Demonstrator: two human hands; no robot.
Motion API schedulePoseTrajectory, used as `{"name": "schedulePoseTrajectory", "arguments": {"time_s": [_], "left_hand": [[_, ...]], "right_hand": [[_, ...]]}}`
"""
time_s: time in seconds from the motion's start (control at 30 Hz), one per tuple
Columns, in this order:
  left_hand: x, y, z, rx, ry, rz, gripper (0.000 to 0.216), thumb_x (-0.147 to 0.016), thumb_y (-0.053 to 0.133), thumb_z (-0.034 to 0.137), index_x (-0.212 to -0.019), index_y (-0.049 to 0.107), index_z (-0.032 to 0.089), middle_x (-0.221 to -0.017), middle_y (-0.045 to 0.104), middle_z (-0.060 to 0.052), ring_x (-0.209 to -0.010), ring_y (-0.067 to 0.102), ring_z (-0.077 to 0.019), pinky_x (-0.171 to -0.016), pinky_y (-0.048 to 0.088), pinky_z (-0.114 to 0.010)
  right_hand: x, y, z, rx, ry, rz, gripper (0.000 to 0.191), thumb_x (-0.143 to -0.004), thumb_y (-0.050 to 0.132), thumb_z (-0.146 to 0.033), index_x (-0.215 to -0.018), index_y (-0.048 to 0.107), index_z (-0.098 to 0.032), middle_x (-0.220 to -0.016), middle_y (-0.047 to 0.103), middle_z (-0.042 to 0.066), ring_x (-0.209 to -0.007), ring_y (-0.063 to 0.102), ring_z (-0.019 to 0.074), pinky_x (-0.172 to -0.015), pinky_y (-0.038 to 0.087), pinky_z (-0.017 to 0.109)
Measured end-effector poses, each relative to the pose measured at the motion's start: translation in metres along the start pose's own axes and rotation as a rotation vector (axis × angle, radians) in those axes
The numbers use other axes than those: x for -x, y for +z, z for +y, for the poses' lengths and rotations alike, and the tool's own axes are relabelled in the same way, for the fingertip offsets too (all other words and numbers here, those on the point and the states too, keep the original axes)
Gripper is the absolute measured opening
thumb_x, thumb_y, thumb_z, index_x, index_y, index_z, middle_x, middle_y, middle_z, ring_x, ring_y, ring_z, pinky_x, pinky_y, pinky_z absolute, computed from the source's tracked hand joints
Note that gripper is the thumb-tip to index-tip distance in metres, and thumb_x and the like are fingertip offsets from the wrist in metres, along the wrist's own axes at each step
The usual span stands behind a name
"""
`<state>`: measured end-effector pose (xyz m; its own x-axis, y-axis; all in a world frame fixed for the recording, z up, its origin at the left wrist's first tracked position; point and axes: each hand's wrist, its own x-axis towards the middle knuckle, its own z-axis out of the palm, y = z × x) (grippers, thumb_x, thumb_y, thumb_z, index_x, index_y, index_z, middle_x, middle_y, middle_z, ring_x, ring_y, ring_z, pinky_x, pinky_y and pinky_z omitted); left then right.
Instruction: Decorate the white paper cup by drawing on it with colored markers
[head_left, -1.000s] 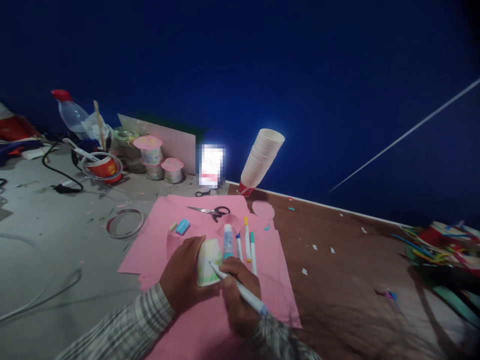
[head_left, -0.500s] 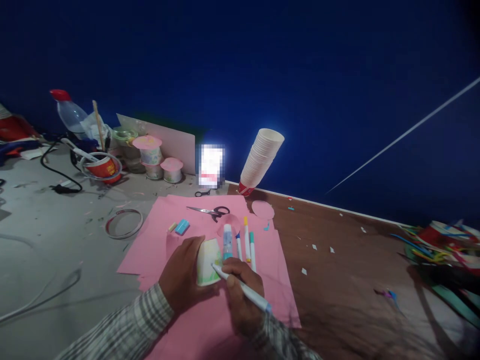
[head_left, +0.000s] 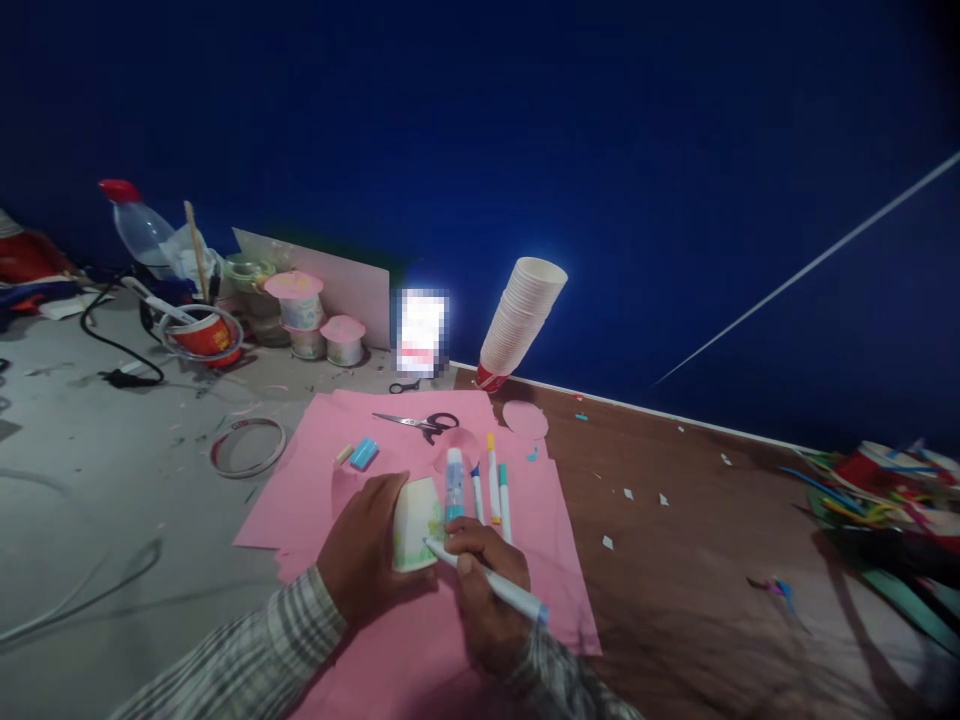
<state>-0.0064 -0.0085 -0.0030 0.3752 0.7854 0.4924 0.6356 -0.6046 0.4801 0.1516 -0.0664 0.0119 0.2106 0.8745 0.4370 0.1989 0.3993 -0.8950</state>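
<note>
My left hand (head_left: 371, 550) is closed around a white paper cup (head_left: 415, 520) with green and yellow marks on its side. The cup is turned upside down, its wider rim toward me. Between the fingers of my right hand (head_left: 491, 590) is a white marker (head_left: 506, 592) with a light blue end; its tip is at the cup's side. Just beyond the right hand lie a glue stick (head_left: 454, 485), a yellow-capped marker (head_left: 493, 480), a green-capped marker (head_left: 505, 500) and a blue-capped marker (head_left: 477, 492), all on pink paper (head_left: 375, 660).
Scissors (head_left: 416, 422) and a blue eraser (head_left: 364, 454) lie on the paper. A tape roll (head_left: 247, 448) is at left. A tall stack of paper cups (head_left: 523, 318) leans at the wall. Pink-topped cups (head_left: 344, 342) and a plastic bottle (head_left: 141, 232) stand at back left.
The marker's tip has moved slightly down the side of the cup, the right hand shifting a little with it. My left hand and the cup stay almost still.
</note>
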Motion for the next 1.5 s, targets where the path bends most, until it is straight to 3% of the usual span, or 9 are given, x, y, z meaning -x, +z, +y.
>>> {"name": "schedulePoseTrajectory", "arguments": {"time_s": [0.27, 0.67, 0.97, 1.17, 1.3, 1.5], "left_hand": [[0.0, 0.0, 0.002, 0.021, -0.017, 0.006, 0.097, -0.043, 0.07, 0.061, -0.121, 0.037, 0.015, -0.102, 0.058, -0.016, -0.091, 0.055, -0.035, -0.075, 0.051, -0.05], [0.0, 0.0, 0.001, 0.026, -0.026, 0.013, 0.087, -0.046, 0.071, 0.051, -0.12, 0.037, 0.018, -0.102, 0.058, -0.014, -0.091, 0.056, -0.0345, -0.074, 0.052, -0.05], [-0.001, 0.0, 0.003, 0.038, -0.022, 0.035, 0.085, -0.046, 0.071, 0.05, -0.119, 0.039, 0.02, -0.099, 0.06, -0.013, -0.088, 0.057, -0.0348, -0.071, 0.053, -0.05], [0.0, 0.001, -0.001, 0.031, 0.002, 0.027, 0.092, -0.043, 0.072, 0.056, -0.12, 0.038, 0.018, -0.099, 0.059, -0.013, -0.087, 0.057, -0.0341, -0.072, 0.054, -0.049], [0.0, 0.0, 0.001, 0.013, 0.003, 0.042, 0.094, -0.042, 0.072, 0.058, -0.119, 0.038, 0.017, -0.098, 0.06, -0.014, -0.087, 0.057, -0.034, -0.072, 0.054, -0.048], [-0.002, -0.001, 0.003, 0.015, -0.008, 0.035, 0.088, -0.043, 0.073, 0.054, -0.116, 0.04, 0.016, -0.094, 0.06, -0.014, -0.085, 0.057, -0.0329, -0.071, 0.055, -0.048]], "right_hand": [[0.001, -0.001, 0.003, 0.002, 0.13, 0.017, 0.016, -0.078, 0.055, -0.023, -0.084, 0.069, -0.021, -0.065, 0.067, 0.002, -0.051, 0.061, 0.0216, -0.047, 0.048, 0.027], [-0.003, 0.004, -0.002, 0.017, 0.058, -0.07, 0.015, -0.076, 0.054, -0.017, -0.083, 0.067, -0.021, -0.071, 0.066, 0.003, -0.062, 0.064, 0.0236, -0.057, 0.052, 0.029], [-0.005, 0.005, 0.0, 0.054, 0.057, -0.051, 0.016, -0.076, 0.055, -0.017, -0.083, 0.068, -0.023, -0.068, 0.066, 0.001, -0.055, 0.063, 0.0229, -0.05, 0.051, 0.027], [0.001, 0.002, 0.005, 0.02, 0.042, 0.009, 0.014, -0.077, 0.055, -0.021, -0.077, 0.069, -0.023, -0.074, 0.069, 0.005, -0.065, 0.066, 0.0277, -0.052, 0.053, 0.031], [0.003, 0.001, 0.009, 0.024, 0.112, 0.032, 0.014, -0.077, 0.055, -0.025, -0.079, 0.069, -0.023, -0.071, 0.069, 0.003, -0.055, 0.063, 0.025, -0.048, 0.051, 0.03], [0.0, 0.004, 0.006, -0.004, 0.164, -0.049, 0.013, -0.077, 0.055, -0.021, -0.082, 0.068, -0.022, -0.062, 0.065, 0.0, -0.046, 0.058, 0.0196, -0.043, 0.046, 0.024]]}}
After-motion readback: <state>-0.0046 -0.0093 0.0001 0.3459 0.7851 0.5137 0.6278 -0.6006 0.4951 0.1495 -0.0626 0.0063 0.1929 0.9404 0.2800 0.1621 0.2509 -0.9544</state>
